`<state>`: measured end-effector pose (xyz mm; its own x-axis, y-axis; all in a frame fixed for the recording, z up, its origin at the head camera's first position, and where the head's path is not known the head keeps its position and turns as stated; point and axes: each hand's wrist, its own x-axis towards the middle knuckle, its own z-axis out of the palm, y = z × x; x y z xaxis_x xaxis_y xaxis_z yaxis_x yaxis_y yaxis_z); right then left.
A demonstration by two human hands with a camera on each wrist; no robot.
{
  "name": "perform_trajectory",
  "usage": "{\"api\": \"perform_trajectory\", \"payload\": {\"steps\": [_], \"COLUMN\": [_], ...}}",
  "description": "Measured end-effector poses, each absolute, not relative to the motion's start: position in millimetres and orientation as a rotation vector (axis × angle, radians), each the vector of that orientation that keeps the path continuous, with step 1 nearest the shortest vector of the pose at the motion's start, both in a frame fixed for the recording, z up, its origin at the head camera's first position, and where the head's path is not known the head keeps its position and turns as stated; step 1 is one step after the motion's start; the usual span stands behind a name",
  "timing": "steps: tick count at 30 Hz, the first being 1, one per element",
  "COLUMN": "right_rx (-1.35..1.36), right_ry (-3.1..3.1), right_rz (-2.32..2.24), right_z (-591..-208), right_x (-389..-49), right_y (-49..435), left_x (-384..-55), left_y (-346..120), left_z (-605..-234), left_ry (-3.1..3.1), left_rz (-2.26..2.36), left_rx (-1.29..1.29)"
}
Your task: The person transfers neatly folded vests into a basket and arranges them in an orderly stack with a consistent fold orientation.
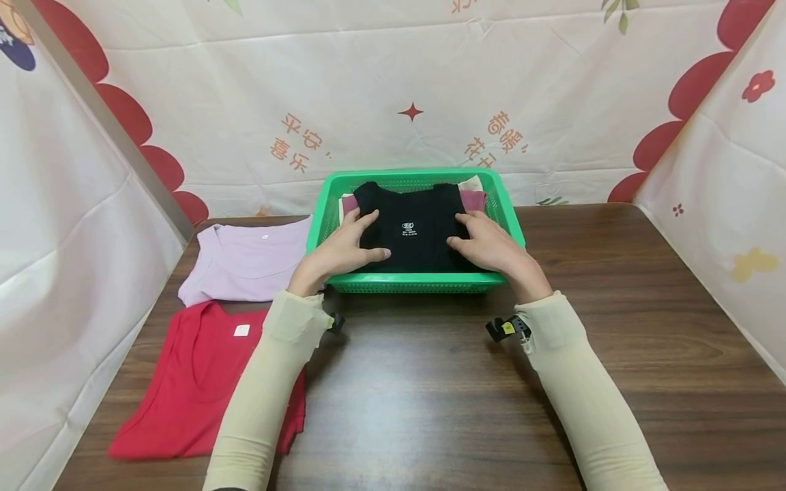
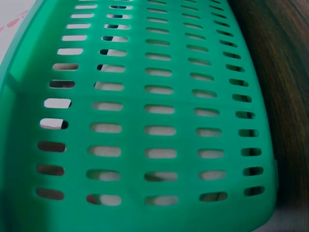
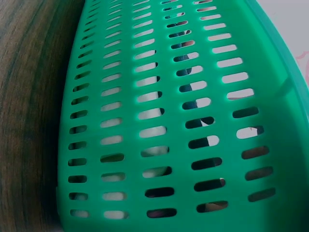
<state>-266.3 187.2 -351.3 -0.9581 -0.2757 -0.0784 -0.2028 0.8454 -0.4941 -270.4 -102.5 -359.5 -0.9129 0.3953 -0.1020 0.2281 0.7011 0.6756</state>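
A green plastic basket (image 1: 417, 279) stands at the back of the table with a folded black tank top (image 1: 414, 249) on top of other garments. My left hand (image 1: 340, 252) reaches over the basket's left side, thumb and forefinger extended onto the top's left edge. On the opposite edge my right hand (image 1: 491, 245) touches the black fabric, its thumb stretched inward. Some fingers of both hands are hidden. Pink fabric (image 1: 473, 200) and cream fabric (image 1: 471, 183) show beneath the black top. Both wrist views show only the basket's slotted wall (image 2: 159, 116) up close, with pale cloth behind the slots.
A folded lilac tank top (image 1: 245, 259) lies left of the basket. Nearer me is a red tank top (image 1: 202, 368) with a white label, partly under my left forearm. A printed cloth backdrop (image 1: 381, 82) hangs behind the wooden table (image 1: 417, 395) and along both sides.
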Motion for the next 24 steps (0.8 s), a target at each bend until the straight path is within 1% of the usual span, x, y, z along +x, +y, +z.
{"api": "perform_trajectory", "payload": {"steps": [17,24], "right_rx": [-0.387,-0.401], "right_ry": [2.879,2.933], "right_rz": [-0.843,-0.916], "right_z": [-354.4,-353.5], "right_x": [-267.6,-267.6], "right_y": [188.3,188.3], "left_x": [-268.6,-268.7], "left_y": [-102.3,-102.3], "left_z": [-360.2,-358.2], "left_ry": [2.687,2.715], "left_rz": [1.034,1.009], "left_rx": [0.431,0.471]}}
